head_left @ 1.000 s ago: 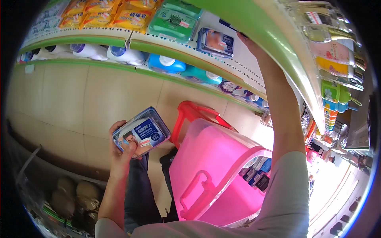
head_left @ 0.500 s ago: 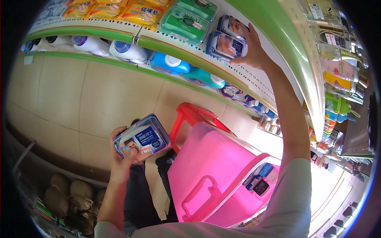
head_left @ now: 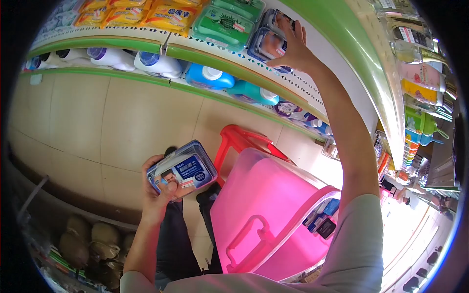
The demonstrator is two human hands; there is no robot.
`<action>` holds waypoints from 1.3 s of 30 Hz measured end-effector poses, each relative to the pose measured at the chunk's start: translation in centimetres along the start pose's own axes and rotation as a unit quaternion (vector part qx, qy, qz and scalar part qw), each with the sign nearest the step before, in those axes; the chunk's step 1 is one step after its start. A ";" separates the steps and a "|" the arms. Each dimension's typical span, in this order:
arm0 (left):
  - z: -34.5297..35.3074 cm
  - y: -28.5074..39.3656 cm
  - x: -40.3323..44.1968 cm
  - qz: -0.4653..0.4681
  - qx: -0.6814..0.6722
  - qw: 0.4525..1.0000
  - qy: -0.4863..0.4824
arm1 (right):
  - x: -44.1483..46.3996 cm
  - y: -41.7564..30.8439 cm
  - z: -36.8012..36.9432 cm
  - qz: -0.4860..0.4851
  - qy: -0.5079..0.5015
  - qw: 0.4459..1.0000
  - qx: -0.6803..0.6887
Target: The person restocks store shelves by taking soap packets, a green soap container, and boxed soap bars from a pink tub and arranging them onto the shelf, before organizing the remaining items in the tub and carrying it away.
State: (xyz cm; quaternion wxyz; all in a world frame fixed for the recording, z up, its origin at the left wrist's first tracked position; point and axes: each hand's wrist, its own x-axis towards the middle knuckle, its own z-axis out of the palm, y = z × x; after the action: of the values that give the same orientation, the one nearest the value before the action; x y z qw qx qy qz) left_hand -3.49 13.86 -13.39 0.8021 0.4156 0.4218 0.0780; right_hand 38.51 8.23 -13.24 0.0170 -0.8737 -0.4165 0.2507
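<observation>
My left hand [head_left: 159, 188] is closed around a clear plastic soap case [head_left: 182, 169] with a blue label and a man's picture, its thumb across the front. The case is tilted above my legs. At the upper shelf, my right hand [head_left: 295, 52] has its fingers spread against the right side of two similar soap cases [head_left: 268, 44]. These stand one behind the other, right beside green soap cases [head_left: 223, 27]. The right palm is partly hidden, and I see no case lifted by it.
A pink plastic bin [head_left: 264, 195] with small boxes [head_left: 322, 222] inside stands on a red stool [head_left: 234, 139]. Yellow soap packs [head_left: 172, 15] line the shelf at left. Bottles [head_left: 210, 75] fill the lower shelf. More goods [head_left: 422, 80] hang at right.
My right hand has moved left along the shelf, and the two soap cases there now sit closer to the green ones. The left hand keeps its case, shifted slightly right.
</observation>
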 end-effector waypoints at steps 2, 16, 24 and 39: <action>0.0 -0.3 0.1 0.029 0.043 0.999 0.004 | 0.0 0.2 0.1 -0.006 0.002 1.000 0.001; 2.3 1.0 0.3 0.030 0.032 0.999 -0.018 | -0.5 -0.1 0.4 -0.030 0.023 0.999 -0.022; 1.2 1.0 0.1 0.023 -0.014 0.999 -0.027 | -2.8 -0.2 0.1 -0.143 0.078 0.986 -0.046; 1.4 2.0 0.4 0.035 0.011 0.999 -0.019 | -2.9 -1.3 -0.1 -0.082 0.055 0.995 -0.025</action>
State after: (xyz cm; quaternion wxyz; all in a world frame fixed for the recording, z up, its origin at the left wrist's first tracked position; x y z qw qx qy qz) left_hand -1.76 14.54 -11.73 0.8019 0.4405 0.3927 0.0931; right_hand 36.06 6.95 -11.61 0.0384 -0.8494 -0.4913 0.1890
